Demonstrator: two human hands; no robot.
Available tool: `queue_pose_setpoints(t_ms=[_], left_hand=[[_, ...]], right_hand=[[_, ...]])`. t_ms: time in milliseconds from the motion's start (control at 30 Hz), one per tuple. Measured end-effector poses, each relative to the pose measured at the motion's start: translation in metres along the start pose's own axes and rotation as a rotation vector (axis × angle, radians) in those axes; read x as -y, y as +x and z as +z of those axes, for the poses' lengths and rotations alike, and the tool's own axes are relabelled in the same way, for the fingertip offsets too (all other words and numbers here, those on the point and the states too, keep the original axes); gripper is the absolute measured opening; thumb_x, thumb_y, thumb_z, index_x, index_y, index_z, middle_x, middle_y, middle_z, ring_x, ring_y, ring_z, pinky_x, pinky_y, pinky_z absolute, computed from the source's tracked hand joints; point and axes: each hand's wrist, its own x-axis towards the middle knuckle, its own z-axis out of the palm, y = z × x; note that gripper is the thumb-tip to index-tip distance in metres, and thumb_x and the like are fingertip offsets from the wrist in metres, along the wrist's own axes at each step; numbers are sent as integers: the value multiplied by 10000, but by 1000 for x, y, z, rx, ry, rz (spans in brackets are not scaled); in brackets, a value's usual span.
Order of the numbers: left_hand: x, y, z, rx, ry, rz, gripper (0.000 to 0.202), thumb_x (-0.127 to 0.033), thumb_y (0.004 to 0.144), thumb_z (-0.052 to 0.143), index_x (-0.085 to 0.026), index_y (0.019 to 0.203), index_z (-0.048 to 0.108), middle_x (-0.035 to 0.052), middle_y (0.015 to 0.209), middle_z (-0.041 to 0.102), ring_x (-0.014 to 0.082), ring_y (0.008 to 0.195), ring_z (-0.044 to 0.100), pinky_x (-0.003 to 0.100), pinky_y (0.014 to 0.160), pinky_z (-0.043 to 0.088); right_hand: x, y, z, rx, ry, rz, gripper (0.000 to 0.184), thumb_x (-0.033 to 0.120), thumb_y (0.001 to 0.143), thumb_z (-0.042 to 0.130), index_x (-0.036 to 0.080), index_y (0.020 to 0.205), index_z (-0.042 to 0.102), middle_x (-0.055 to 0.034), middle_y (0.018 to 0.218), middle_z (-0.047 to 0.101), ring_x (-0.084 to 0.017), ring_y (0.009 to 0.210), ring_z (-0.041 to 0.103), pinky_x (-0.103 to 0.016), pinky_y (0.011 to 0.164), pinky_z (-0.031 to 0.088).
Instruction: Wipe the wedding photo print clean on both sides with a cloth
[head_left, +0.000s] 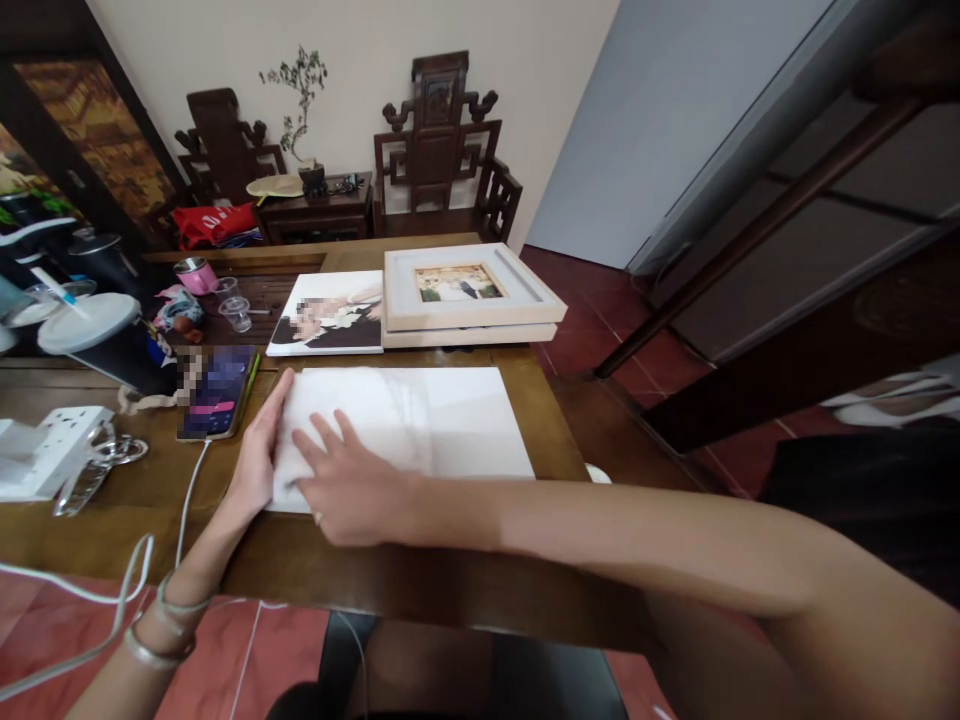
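Note:
On the near part of the table lies a flat white rectangular panel [480, 420]. A soft white sheet [367, 400], thin and partly see-through at its right edge, covers the panel's left half. My right hand [352, 480] reaches across and rests on that sheet with fingers spread, a ring on one of them. Upright along the panel's left edge stands my left hand [259, 455], its visible fingers stretched out against the side; some fingers are hidden. Both hands touch the covered end.
Behind the panel lie a photo print [330, 315] and stacked pale wooden frames [476, 290]. To the left are a phone [221, 390] on a white cable, a clear hair claw [97, 465], a power strip [56, 450] and a lidded cup [105, 335]. The table's right edge [555, 430] is close.

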Motion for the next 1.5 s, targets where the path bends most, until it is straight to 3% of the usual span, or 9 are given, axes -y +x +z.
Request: queue_pose_setpoints(t_ms=[133, 300, 467, 767, 967, 1100, 1200, 1367, 1500], left_hand=[[-7, 0, 4, 51, 194, 16, 598, -483, 1000, 225, -154, 1466, 405, 72, 1548, 367, 228, 1448, 295, 426, 1216, 175], [-8, 0, 11, 217, 491, 51, 546, -419, 950, 369, -127, 1388, 511, 120, 1504, 430, 262, 1422, 349, 457, 1198, 233], [-2, 0, 16, 222, 637, 129, 520, -300, 933, 340, -98, 1384, 505, 151, 1483, 454, 273, 1423, 347, 494, 1191, 236], [-5, 1, 14, 212, 652, 137, 502, -376, 960, 372, -108, 1353, 535, 164, 1449, 496, 299, 1389, 403, 503, 1172, 279], [-3, -1, 15, 214, 655, 144, 538, -396, 964, 378, -65, 1371, 500, 197, 1476, 447, 280, 1412, 366, 482, 1174, 282], [-3, -2, 16, 219, 674, 131, 554, -410, 967, 387, -83, 1409, 453, 186, 1495, 423, 268, 1421, 351, 486, 1174, 278], [-4, -2, 16, 230, 689, 125, 559, -420, 970, 390, -96, 1423, 437, 179, 1510, 403, 266, 1429, 334, 488, 1178, 266], [-6, -1, 17, 254, 692, 116, 579, -429, 973, 381, -111, 1457, 388, 165, 1545, 345, 262, 1449, 284, 498, 1181, 243], [-7, -1, 17, 267, 695, 99, 585, -429, 987, 337, -111, 1477, 353, 154, 1575, 282, 262, 1477, 189, 510, 1185, 213]], right_hand=[[14, -29, -26, 110, 158, -86, 289, 264, 850, 516, 146, 1021, 716, -180, 1140, 654, -380, 1159, 544, -576, 991, 382], [-34, -29, -57, 199, 345, 204, 261, 194, 857, 415, 153, 892, 671, -133, 882, 695, -225, 771, 629, -322, 668, 470], [-86, 13, -61, 72, 309, 233, 250, 132, 865, 365, 145, 792, 603, -142, 981, 704, -211, 818, 607, -297, 701, 425], [-88, 50, -64, -79, 441, 248, 313, 154, 888, 270, 137, 701, 521, -34, 945, 688, -133, 889, 581, -189, 773, 412], [-125, 3, -57, -61, 590, 410, 178, 170, 830, 416, 134, 752, 572, -99, 1004, 694, -212, 918, 602, -302, 827, 466], [-148, -56, -56, -86, 589, 559, 258, 200, 849, 411, 113, 926, 641, -156, 1126, 679, -277, 992, 610, -384, 852, 474], [-155, -92, -57, -120, 552, 628, 315, 207, 841, 389, 113, 896, 685, -157, 1173, 678, -302, 1070, 592, -414, 918, 439], [-128, -116, -41, 10, 360, 453, 390, 144, 845, 353, 98, 970, 720, -157, 1198, 676, -320, 1146, 579, -510, 1007, 400], [-74, -132, -14, 91, 94, 292, 370, 116, 794, 484, 111, 1074, 726, -205, 1511, 390, -434, 1441, 186, -716, 1092, 183]])
